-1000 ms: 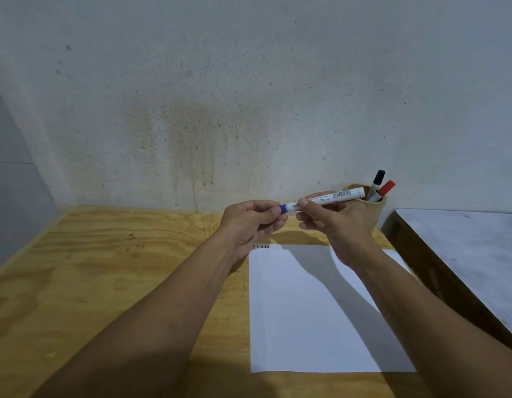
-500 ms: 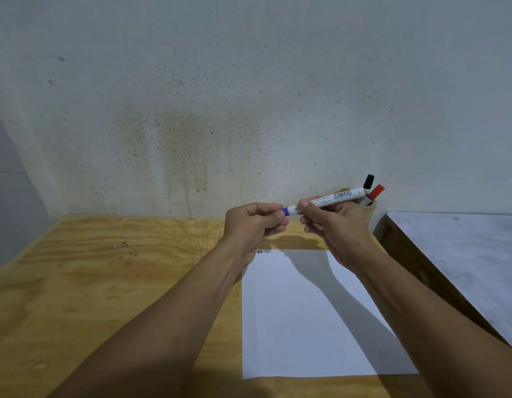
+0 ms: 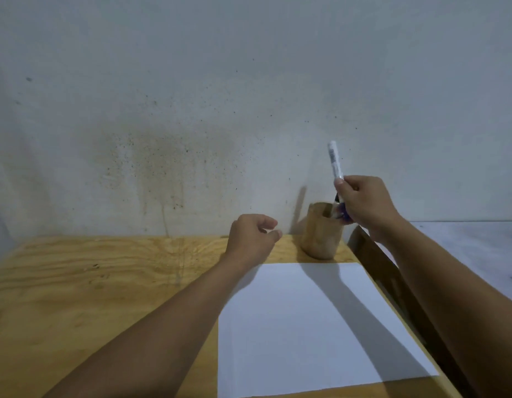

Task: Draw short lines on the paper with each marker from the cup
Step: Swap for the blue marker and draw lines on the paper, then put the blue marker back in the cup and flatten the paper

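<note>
My right hand (image 3: pixel 363 205) grips a white marker with a blue cap (image 3: pixel 335 163), held nearly upright with its blue end down at the rim of the wooden cup (image 3: pixel 320 237). Other markers in the cup are mostly hidden behind my fingers. My left hand (image 3: pixel 253 235) hovers left of the cup with its fingers loosely curled and nothing in it. The white paper (image 3: pixel 306 326) lies on the wooden table (image 3: pixel 91 297) in front of the cup; my left wrist covers its far left corner.
A stained grey wall rises right behind the table. To the right stands a second, lower surface with a pale grey top (image 3: pixel 478 254), separated by a dark gap along the wooden table's right edge.
My left hand has let go of the marker's blue cap end. My right hand has swung the marker from level to upright and carried it right, over the cup.
</note>
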A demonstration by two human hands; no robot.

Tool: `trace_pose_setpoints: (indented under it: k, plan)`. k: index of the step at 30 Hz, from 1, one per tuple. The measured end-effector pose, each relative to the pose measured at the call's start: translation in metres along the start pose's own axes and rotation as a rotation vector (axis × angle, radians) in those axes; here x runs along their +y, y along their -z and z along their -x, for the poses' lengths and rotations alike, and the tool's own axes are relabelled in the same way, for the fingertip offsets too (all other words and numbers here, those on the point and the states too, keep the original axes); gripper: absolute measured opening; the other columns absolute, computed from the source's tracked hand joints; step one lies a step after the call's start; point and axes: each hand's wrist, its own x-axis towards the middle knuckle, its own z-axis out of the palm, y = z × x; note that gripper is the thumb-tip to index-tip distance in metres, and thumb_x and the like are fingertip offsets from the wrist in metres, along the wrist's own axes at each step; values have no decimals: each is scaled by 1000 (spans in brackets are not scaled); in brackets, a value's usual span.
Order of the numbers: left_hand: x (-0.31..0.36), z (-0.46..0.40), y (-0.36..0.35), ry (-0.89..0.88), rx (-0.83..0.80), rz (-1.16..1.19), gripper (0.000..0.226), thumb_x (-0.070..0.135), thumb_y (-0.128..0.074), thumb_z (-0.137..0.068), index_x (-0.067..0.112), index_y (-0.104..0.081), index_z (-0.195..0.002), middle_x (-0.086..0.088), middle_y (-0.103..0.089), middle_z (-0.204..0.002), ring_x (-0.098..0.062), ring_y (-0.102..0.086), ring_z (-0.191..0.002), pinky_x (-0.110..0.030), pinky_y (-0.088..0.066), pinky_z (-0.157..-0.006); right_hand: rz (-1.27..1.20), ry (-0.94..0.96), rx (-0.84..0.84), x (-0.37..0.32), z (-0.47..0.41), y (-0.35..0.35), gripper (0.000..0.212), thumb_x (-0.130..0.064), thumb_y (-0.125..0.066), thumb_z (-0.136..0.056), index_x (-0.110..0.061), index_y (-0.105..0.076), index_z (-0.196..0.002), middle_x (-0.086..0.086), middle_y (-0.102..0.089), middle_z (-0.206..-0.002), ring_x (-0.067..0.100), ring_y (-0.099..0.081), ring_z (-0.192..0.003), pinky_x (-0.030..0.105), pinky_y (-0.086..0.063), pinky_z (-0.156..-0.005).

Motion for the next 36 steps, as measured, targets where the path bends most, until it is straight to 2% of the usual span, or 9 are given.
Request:
trace_pose_setpoints:
  k: [5,9,12,14,17,23,27,30,36]
  plan:
    - [18,-7,-22,-353,-119,-416,41,17,-63,-86,16,-60,-127,-1,-55,-137,-20,-47,-129,-33,-38,-107,228,75,115,-13,-19,38,23,-29,-79,-80,-10,-77,-92,6,-69,-77,32,-69,-77,49,-60,-73]
    - [29,-10,-38,-496,-155,-532,43,12,-57,-86,14,-56,-129,-5,-52,-140,-27,-45,-128,-41,-41,-104,277,102,130,-16,-32,48,29,-25,-86,-72,-10,-70,-90,9,-64,-92,29,-71,-71,33,-60,-58]
    - [30,-13,-46,-548,-148,-582,46,11,-55,-87,18,-53,-132,-4,-53,-139,-27,-47,-126,-41,-44,-101,344,137,57,-14,-43,43,15,-15,-75,-85,-8,-68,-97,12,-62,-104,31,-71,-82,33,-61,-65]
    - [29,-13,-50,-575,-162,-600,42,8,-54,-86,14,-57,-128,-5,-57,-134,-29,-51,-119,-43,-48,-96,430,181,-7,-12,-50,37,14,-9,-63,-93,-8,-65,-107,13,-60,-113,31,-66,-96,39,-60,-79]
    - [29,-12,-52,-569,-192,-590,41,4,-51,-87,13,-59,-126,-3,-57,-136,-29,-53,-118,-43,-47,-96,503,227,-66,-8,-58,26,28,-11,-64,-92,-11,-53,-117,12,-59,-109,28,-61,-95,41,-57,-85]
    - [24,-14,-53,-547,-189,-536,40,2,-51,-84,12,-61,-122,-3,-58,-135,-31,-56,-114,-46,-49,-92,612,235,-97,10,-71,5,21,-34,-71,-86,-20,-64,-98,4,-68,-100,25,-64,-89,42,-56,-84]
    - [19,-16,-53,-551,-185,-555,39,-2,-50,-81,11,-61,-116,-3,-63,-126,-33,-57,-102,-47,-50,-83,677,204,-86,23,-74,-3,29,-46,-56,-94,-21,-68,-104,3,-67,-107,28,-53,-112,42,-32,-90]
    - [18,-16,-53,-552,-193,-550,38,-2,-51,-82,12,-60,-116,-1,-61,-129,-32,-56,-99,-46,-50,-82,659,179,-99,30,-73,-7,32,-45,-51,-97,-21,-70,-105,3,-68,-108,29,-50,-116,42,-27,-87]
    - [20,-14,-50,-534,-232,-579,40,-1,-54,-81,10,-57,-119,0,-59,-131,-31,-55,-99,-47,-50,-81,535,140,-164,40,-70,-13,31,-36,-39,-103,-27,-68,-99,-3,-68,-92,25,-60,-96,47,-42,-95]
